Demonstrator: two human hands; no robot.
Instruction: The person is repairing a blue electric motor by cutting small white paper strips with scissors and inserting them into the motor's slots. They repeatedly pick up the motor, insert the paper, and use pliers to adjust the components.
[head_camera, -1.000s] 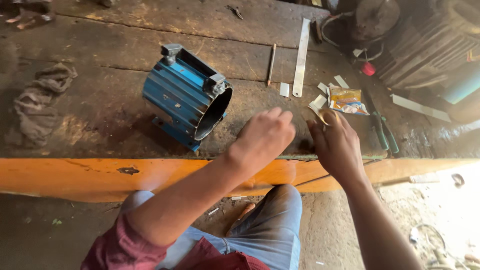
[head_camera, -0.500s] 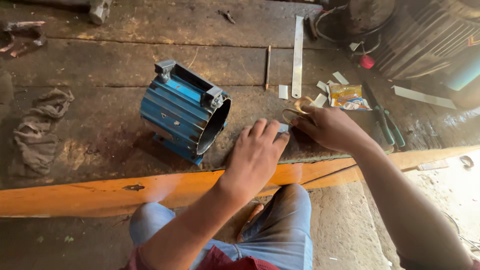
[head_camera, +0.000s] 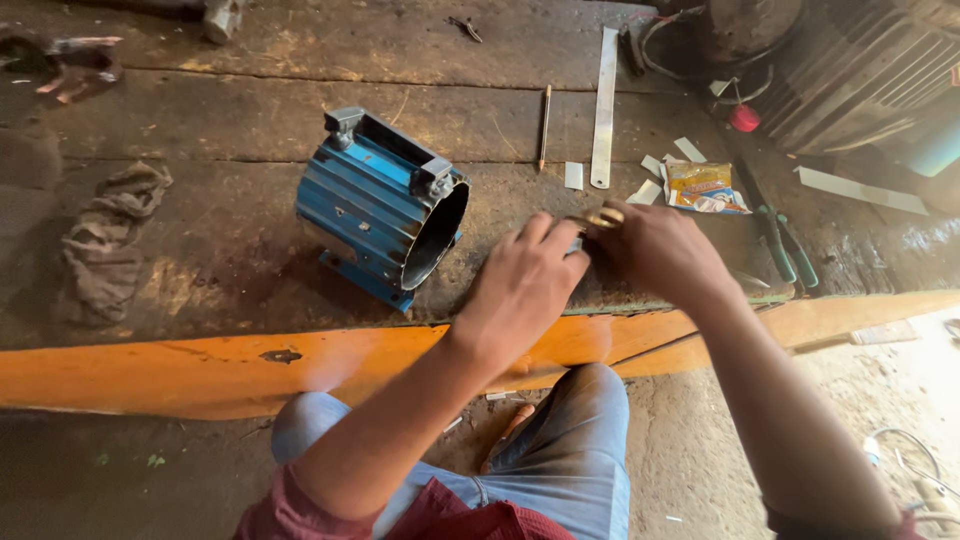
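Brass-coloured scissor handles sit gripped in the right hand, fingers closed on them; the left hand pinches a small pale strip beside them, just right of the ribbed blue metal motor housing. Cutting seems underway; a steady strip is needed.

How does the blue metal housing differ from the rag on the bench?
The housing is a rigid, ribbed blue cylinder lying on its side with its open end toward the hands; the rag is a limp, crumpled grey-brown heap. The housing sits near the left hand; the rag lies far off to the left, away from both hands. The housing is the taller of the two. Both rest on the worn wooden bench, untouched.
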